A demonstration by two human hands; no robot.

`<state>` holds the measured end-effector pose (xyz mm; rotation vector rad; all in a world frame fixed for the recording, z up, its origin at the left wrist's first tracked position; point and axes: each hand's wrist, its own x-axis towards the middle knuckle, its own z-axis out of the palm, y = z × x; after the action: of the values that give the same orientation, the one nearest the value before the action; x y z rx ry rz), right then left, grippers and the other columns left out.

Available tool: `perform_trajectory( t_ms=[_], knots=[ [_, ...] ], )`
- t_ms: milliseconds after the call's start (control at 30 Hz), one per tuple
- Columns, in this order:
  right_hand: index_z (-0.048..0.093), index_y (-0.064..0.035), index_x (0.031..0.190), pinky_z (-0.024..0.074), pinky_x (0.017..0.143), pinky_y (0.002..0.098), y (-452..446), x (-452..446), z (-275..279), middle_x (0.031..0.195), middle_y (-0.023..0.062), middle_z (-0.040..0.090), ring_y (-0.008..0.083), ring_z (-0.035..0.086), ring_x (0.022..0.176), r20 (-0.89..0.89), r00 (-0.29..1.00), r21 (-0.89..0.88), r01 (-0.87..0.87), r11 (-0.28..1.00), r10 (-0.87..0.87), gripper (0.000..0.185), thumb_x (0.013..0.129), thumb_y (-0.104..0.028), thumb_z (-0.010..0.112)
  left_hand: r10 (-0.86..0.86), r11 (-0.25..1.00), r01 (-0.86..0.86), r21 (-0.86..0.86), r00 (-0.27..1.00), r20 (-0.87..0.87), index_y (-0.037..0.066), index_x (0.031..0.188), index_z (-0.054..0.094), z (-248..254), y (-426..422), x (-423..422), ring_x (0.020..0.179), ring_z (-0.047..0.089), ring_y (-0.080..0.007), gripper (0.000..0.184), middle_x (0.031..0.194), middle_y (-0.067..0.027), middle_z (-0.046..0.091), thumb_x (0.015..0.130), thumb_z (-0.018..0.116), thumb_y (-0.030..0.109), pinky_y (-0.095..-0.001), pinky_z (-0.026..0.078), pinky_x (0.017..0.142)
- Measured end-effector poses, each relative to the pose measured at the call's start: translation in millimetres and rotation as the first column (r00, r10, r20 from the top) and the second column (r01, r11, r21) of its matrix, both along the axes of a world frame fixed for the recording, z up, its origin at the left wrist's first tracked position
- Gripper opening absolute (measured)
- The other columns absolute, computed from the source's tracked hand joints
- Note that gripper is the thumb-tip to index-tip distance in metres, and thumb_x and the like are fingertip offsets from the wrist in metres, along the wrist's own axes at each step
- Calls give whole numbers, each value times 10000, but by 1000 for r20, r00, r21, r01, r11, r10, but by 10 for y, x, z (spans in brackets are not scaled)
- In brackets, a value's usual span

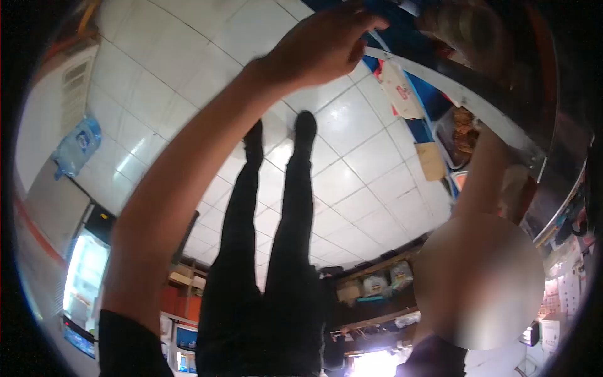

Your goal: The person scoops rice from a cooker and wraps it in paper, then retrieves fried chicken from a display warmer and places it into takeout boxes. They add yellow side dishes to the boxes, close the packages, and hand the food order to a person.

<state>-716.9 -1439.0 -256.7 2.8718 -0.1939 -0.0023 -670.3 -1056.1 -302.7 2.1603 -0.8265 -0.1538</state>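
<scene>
My left hand (326, 47) reaches across the top middle, at the near end of a pale curved rim (440, 81) of a display case. Its thumb and a finger are apart, and nothing shows held between them; the other fingers are partly hidden. My right forearm (483, 173) rises on the right and passes behind that rim. Dark, dim shapes beyond it hide my right hand, so its fingers cannot be made out. Below the rim stands a clear plastic container (445, 135) beside brown food pieces (465, 129).
White floor tiles (352, 182) lie under my feet. A large blue-tinted water bottle (78, 147) lies at left, near a lit fridge (86, 270). A white printed packet (402, 91) and a brown cardboard piece (430, 161) sit by the case. Shelves (377, 308) with packages stand behind me.
</scene>
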Motion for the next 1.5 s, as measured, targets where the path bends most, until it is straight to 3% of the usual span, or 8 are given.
perform_trajectory(
  t_ms=[100,567,667,733,767,967,1067,1500],
  knots=[
    [502,-33,1390,445,1076,389,29,-3,46,1428,187,518,317,504,1318,3,999,16,-39,999,39,440,1012,-252,556,-94,996,94,-3,994,64,139,1501,432,-33,-678,489,1390,430,-346,510,1586,-196,337,1011,568,171,-391,435,1110],
    [541,-24,1345,458,1042,397,45,-54,356,1392,191,546,337,535,1273,31,998,130,-58,990,55,419,1013,-278,553,-258,900,213,380,963,72,45,1415,469,455,-1731,1064,1275,537,-325,485,1452,-202,471,976,616,190,-399,477,1058],
    [549,-22,1336,460,1034,399,32,32,314,1385,192,552,341,542,1263,38,998,123,-60,991,55,416,1013,-284,552,-137,964,124,236,990,37,25,1397,477,542,-1257,953,1250,559,-321,484,1423,-204,499,968,626,194,-401,486,1047],
    [555,-21,1330,462,1029,400,29,103,266,1380,193,556,343,547,1256,36,998,111,-58,992,54,414,1013,-288,552,13,947,-10,-321,1000,7,28,1364,458,357,-780,638,1190,581,-351,618,1387,-192,501,871,767,234,-420,504,1028],
    [557,-21,1326,463,1027,400,24,148,235,1377,193,558,345,549,1253,38,998,100,-57,993,54,413,1013,-290,551,101,930,-126,-344,991,-89,48,1384,431,461,-630,503,1178,582,-365,727,1400,-187,487,806,825,245,-441,504,1028],
    [574,-17,1307,469,1012,404,68,337,-54,1362,195,569,353,562,1234,19,999,66,-46,997,45,410,1013,-301,550,339,930,-336,-148,941,-3,148,1342,533,505,321,-404,1107,637,-316,687,1257,-105,597,748,873,208,-412,567,914],
    [582,-15,1298,471,1005,405,96,376,-161,1354,195,575,357,569,1224,7,999,43,-38,998,37,409,1013,-307,549,286,955,-293,-53,951,-117,188,1408,464,505,742,-788,1201,573,-326,954,1328,-92,548,595,961,240,-462,532,979],
    [618,-7,1257,483,972,413,262,184,-267,1321,199,601,375,598,1182,-8,1000,-46,8,999,-9,412,1014,-331,546,343,855,-470,-220,829,-442,135,1459,378,1046,1015,-1194,1260,552,-302,1098,1387,-105,539,535,972,123,-442,461,1058]
  ],
)
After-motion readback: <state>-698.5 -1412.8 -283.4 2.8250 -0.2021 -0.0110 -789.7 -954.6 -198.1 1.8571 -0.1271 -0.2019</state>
